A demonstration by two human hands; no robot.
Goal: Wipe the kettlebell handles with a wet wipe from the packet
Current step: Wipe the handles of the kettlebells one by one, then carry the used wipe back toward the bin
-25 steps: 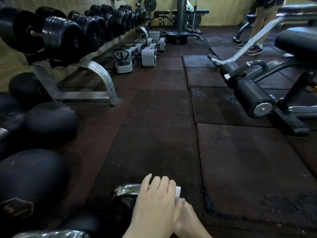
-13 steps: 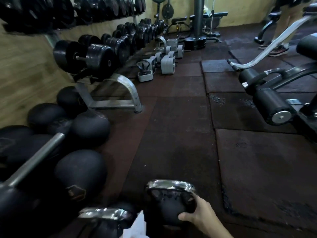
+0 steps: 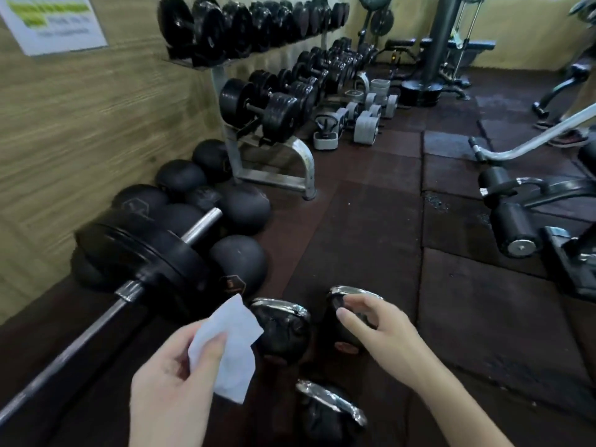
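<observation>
— Kettlebells? 
— Three upright on the floor (image 3: 371,221), chrome handles (image 3: 353,291) up, running roughly nine to three. 
— Hands? 
— Left hand (image 3: 174,379) pinching a white wet wipe (image 3: 230,346) between thumb and fingers. Right hand (image 3: 383,337) loosely open, fingertips touching the one o'clock kettlebell (image 3: 345,330). 
— Nearby? 
— Barbell (image 3: 135,269), medicine balls (image 3: 238,262) at ten o'clock.

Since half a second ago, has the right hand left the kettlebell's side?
Yes. The right hand rose from the kettlebell's lower side toward its chrome handle.
</observation>
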